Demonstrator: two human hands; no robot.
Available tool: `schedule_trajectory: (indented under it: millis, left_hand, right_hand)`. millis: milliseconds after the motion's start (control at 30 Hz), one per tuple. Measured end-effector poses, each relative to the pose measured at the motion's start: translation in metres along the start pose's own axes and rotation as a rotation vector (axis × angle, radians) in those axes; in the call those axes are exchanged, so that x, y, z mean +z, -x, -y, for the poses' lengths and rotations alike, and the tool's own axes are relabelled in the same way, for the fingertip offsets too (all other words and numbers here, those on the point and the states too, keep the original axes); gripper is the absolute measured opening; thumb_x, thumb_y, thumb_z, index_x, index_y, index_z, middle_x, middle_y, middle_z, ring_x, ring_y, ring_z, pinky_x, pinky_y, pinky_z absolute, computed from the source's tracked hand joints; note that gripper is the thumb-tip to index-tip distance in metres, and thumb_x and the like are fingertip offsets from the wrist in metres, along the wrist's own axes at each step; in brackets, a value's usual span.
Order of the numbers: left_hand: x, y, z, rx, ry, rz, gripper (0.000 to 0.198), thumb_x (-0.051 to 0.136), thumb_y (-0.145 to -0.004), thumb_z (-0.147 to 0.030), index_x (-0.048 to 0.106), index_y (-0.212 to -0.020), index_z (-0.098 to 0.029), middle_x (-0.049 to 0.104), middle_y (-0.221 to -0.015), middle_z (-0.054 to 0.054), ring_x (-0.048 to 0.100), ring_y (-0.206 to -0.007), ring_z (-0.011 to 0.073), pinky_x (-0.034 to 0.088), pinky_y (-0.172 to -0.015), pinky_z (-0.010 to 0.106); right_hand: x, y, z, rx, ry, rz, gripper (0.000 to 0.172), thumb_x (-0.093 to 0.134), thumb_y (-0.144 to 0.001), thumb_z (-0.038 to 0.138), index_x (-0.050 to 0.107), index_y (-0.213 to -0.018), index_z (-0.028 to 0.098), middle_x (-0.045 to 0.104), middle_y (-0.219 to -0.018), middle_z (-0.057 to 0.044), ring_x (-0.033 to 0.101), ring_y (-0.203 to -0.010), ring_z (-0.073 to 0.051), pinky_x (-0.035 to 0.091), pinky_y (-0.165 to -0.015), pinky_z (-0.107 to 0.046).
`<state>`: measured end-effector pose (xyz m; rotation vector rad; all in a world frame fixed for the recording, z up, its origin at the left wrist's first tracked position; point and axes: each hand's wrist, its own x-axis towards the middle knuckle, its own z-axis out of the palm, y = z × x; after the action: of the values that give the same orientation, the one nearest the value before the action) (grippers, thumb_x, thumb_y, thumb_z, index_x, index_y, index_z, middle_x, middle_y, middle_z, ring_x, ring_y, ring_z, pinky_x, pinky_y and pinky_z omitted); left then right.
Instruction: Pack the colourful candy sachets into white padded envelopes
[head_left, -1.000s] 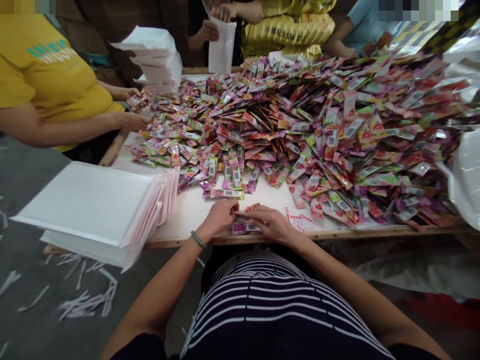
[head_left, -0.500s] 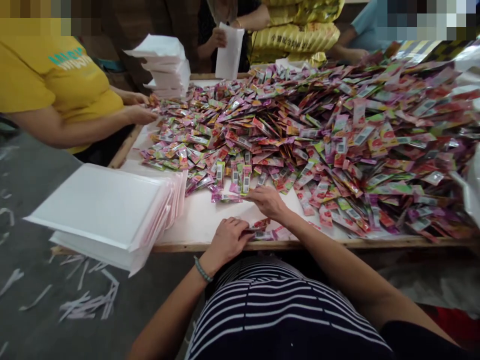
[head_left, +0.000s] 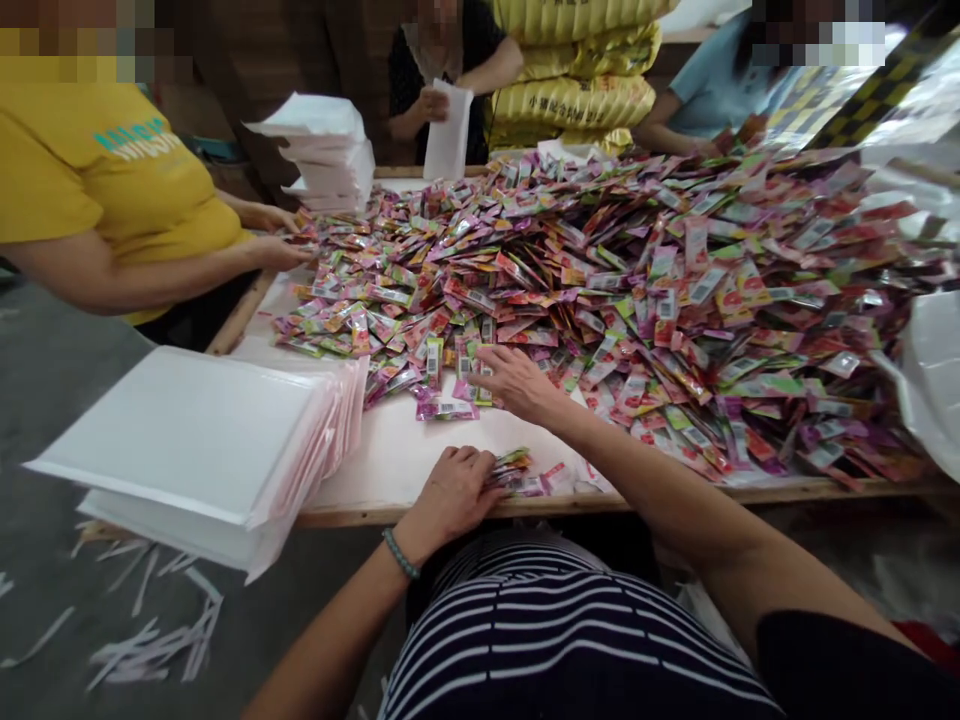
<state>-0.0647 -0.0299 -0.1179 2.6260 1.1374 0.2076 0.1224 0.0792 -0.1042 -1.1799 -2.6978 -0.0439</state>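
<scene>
Near the front edge of the table, my left hand [head_left: 459,490] is closed around a small bunch of slim sachets [head_left: 514,460], whose colourful ends poke out past the fingers. My right hand [head_left: 521,385] stretches forward with its fingers apart over the upright barcoded sachets [head_left: 464,368] at the near fringe of the heap. Its fingertips seem to touch them and partly cover one. A single purple sachet [head_left: 447,410] lies crosswise just left of that hand. The big heap of sachets [head_left: 585,270] in pink, purple, green and orange spreads beyond both hands.
White padded envelopes [head_left: 172,430] are stacked at the left table corner, overhanging it. Another white stack [head_left: 330,150] stands farther back. A co-worker in yellow [head_left: 150,190] handles sachets at left; others work opposite. Yellow sacks [head_left: 570,100] are piled behind. Paper strips [head_left: 161,640] litter the floor.
My right hand has reached forward and left onto the front sachets, its fingers spreading. My left hand stays by the table edge, the bunch in it now showing more. The view has shifted slightly.
</scene>
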Motion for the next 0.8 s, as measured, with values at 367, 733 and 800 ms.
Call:
schedule_trajectory:
  millis: [367, 733, 800]
  left_hand:
    - [-0.021, -0.024, 0.062, -0.266, -0.218, -0.081, 0.031, 0.040, -0.088, -0.007, 0.066, -0.103, -0.016, 0.066, -0.103, 0.015, 0.053, -0.100, 0.0302, 0.044, -0.078, 0.043]
    - [-0.001, -0.023, 0.065, -0.065, -0.153, -0.025, 0.026, 0.048, -0.089, -0.010, 0.070, -0.098, -0.020, 0.068, -0.091, 0.008, 0.054, -0.091, 0.0248, 0.042, -0.076, 0.038]
    - [-0.001, -0.024, 0.060, -0.031, -0.144, 0.002, 0.023, 0.050, -0.089, -0.011, 0.070, -0.097, -0.020, 0.068, -0.090, 0.007, 0.055, -0.090, 0.0236, 0.043, -0.077, 0.037]
  right_hand:
    - [0.017, -0.005, -0.008, 0.014, 0.081, 0.057, 0.033, 0.046, -0.089, 0.008, 0.061, -0.115, 0.019, 0.065, -0.114, -0.012, 0.044, -0.112, -0.028, 0.027, -0.088, -0.041]
    - [0.014, -0.008, 0.010, 0.137, 0.102, 0.112, 0.021, 0.045, -0.092, 0.012, 0.066, -0.094, 0.014, 0.068, -0.092, -0.014, 0.054, -0.093, -0.026, 0.032, -0.080, -0.037]
    - [0.021, -0.007, 0.016, 0.154, 0.067, 0.152, 0.021, 0.047, -0.090, 0.009, 0.066, -0.097, 0.014, 0.069, -0.093, -0.013, 0.056, -0.093, -0.025, 0.033, -0.079, -0.035]
